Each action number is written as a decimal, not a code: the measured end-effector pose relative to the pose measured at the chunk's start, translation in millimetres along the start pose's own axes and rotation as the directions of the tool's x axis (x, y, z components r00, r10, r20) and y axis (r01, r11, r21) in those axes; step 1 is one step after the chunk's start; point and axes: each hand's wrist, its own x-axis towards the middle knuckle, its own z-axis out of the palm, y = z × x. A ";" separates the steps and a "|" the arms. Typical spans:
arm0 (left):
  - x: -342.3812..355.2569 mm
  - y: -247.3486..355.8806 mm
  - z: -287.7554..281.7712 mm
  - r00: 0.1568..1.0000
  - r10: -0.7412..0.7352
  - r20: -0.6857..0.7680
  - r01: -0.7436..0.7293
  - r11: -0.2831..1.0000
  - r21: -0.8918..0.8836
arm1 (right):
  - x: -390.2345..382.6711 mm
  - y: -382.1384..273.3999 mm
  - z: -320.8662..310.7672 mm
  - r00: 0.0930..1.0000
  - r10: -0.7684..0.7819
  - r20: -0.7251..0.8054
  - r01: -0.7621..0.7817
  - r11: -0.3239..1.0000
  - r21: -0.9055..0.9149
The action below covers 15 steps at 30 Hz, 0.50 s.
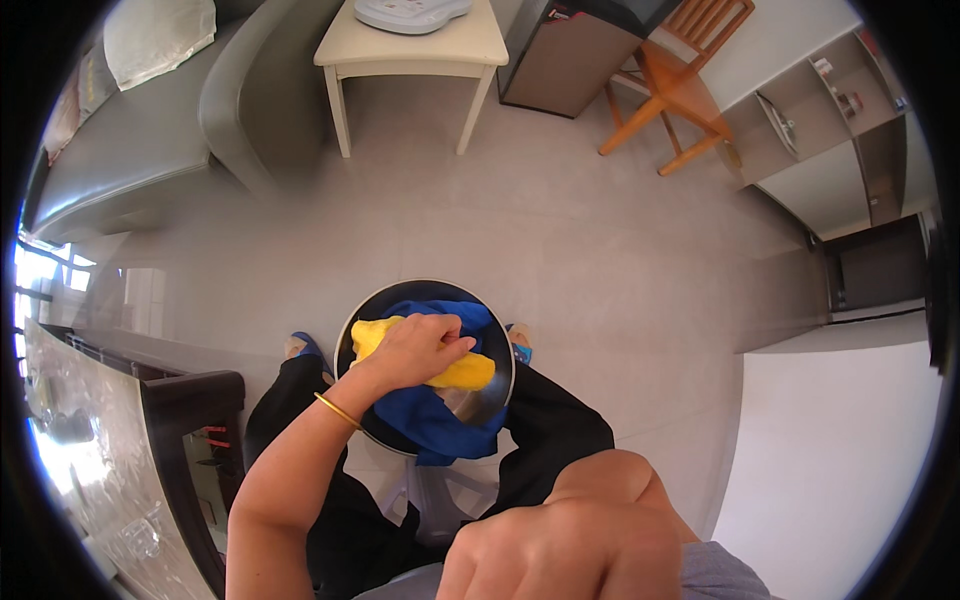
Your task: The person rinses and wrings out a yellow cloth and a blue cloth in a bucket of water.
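grey tiled floor (600,250), white side table (410,50) beyond; round dark pan (490,395) over lap, blue cloth (435,420) inside; left hand (420,348) closed on yellow cloth (465,372), long axis left-right; right hand (550,545) nearer camera, grip unclear

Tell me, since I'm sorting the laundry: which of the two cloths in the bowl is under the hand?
The yellow cloth: the left hand presses on it, while the blue cloth lies beneath and hangs over the metal bowl rim.
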 end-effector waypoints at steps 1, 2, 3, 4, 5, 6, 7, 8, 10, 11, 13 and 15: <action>-0.1 -0.1 0.8 1.000 0.021 -0.017 -0.021 1.000 -0.003 | 2.5 -1.3 -2.2 0.999 0.022 0.037 -0.022 1.000 -0.002; 0.3 0.0 1.1 1.000 0.016 -0.010 -0.016 1.000 -0.004 | 5.0 -2.7 -4.3 0.996 0.044 0.074 -0.044 0.999 -0.006; 0.9 0.4 0.9 1.000 0.010 -0.003 -0.010 1.000 -0.005 | 4.7 -2.2 -6.2 0.994 0.041 0.102 -0.039 0.999 -0.023; 0.9 0.3 0.4 1.000 0.001 0.004 -0.001 1.000 -0.003 | 4.0 -0.5 -8.3 0.993 0.024 0.111 -0.021 0.999 -0.029; 0.6 -0.2 0.5 1.000 0.006 0.001 -0.006 1.000 -0.005 | 3.2 1.2 -10.2 0.993 0.008 0.120 -0.004 0.999 -0.035; 0.2 -0.7 0.7 1.000 0.011 -0.003 -0.011 1.000 -0.008 | 0.7 4.5 -11.5 0.994 -0.023 0.110 0.027 0.999 -0.034; 0.0 -0.8 0.9 1.000 0.016 -0.007 -0.016 1.000 -0.010 | 0.7 6.4 -12.1 0.993 -0.050 0.108 0.055 0.998 -0.041; 0.1 -0.8 1.3 1.000 0.016 -0.005 -0.016 1.000 -0.007 | 1.1 8.0 -12.5 0.991 -0.078 0.107 0.083 0.995 -0.048; 0.8 -0.8 1.5 1.000 0.016 -0.003 -0.016 1.000 -0.001 | 5.0 8.9 -14.5 0.984 -0.121 0.127 0.132 0.988 -0.078; 1.1 -0.7 1.6 1.000 0.016 -0.001 -0.016 1.000 -0.001 | 7.1 9.5 -15.5 0.980 -0.140 0.140 0.154 0.984 -0.093; 0.8 -1.2 1.7 1.000 0.013 0.001 -0.013 1.000 -0.001 | 8.3 8.4 -14.9 0.982 -0.132 0.132 0.150 0.980 -0.135; 0.0 -2.7 1.4 1.000 0.005 0.004 -0.005 1.000 -0.001 | 6.3 -1.1 -3.7 0.998 -0.049 0.042 0.056 0.981 -0.188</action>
